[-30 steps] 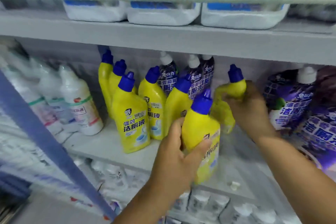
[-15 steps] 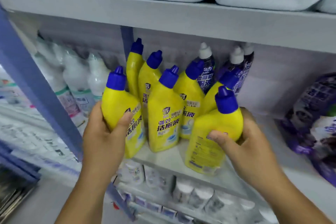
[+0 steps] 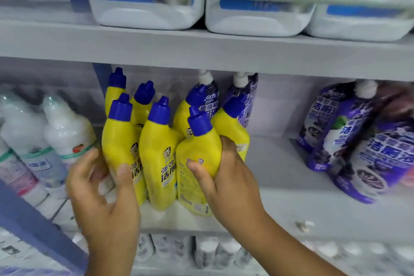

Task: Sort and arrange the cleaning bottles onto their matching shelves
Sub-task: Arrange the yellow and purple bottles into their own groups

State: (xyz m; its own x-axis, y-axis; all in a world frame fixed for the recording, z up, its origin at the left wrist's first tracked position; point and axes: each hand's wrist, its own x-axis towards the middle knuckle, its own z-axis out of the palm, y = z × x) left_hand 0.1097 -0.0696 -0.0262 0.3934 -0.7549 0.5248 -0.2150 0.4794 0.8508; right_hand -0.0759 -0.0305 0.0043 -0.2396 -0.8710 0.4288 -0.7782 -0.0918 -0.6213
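Observation:
Several yellow bottles with blue caps (image 3: 156, 148) stand bunched on the grey middle shelf (image 3: 291, 199). My right hand (image 3: 233, 186) grips the front right yellow bottle (image 3: 198, 152), thumb across its label and fingers round its right side; it stands on the shelf against the group. My left hand (image 3: 103, 197) is at the front left yellow bottle (image 3: 121, 141), which stands on the shelf. Its thumb touches the label and its blurred fingers are spread beside the bottle's left side.
Dark purple bottles with white caps (image 3: 243, 96) stand behind the yellow ones, and more purple bottles (image 3: 340, 132) lean at the right. White bottles (image 3: 65, 134) fill the left bay past a blue upright (image 3: 33, 224). White jugs (image 3: 145, 9) sit behind a rail above.
My left hand brought its yellow bottle from off the shelf's left edge onto the shelf and loosened its fingers. My right hand slid its bottle left against the group.

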